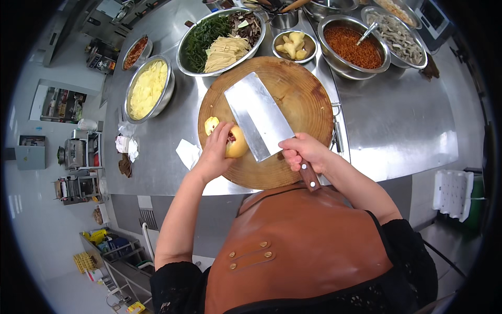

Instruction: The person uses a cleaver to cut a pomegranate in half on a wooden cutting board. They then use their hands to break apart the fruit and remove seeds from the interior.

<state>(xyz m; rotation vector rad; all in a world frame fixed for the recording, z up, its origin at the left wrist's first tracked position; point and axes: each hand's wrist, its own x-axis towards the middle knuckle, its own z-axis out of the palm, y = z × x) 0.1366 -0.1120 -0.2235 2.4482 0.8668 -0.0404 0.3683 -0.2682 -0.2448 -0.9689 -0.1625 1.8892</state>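
Observation:
My right hand (308,151) grips the wooden handle of a Chinese cleaver (261,114). Its broad blade lies flat-side up over a round wooden chopping block (302,98), tip pointing away from me. At the block's left side, my left hand (215,151) is around a yellow-skinned fruit (237,147), which looks like a pomegranate with red seeds showing at an opening. My fingers hide part of that opening. Just beyond them a small cut yellow piece (211,124) rests on the block, near the fingertips.
Steel bowls ring the block: yellow slices (149,90), greens and pale strips (227,51), peeled ginger (292,45), red chili sauce (353,47) with a spoon, and grey strips (396,37). White tissue (188,153) lies left. Metal utensils (337,135) lie along the block's right edge.

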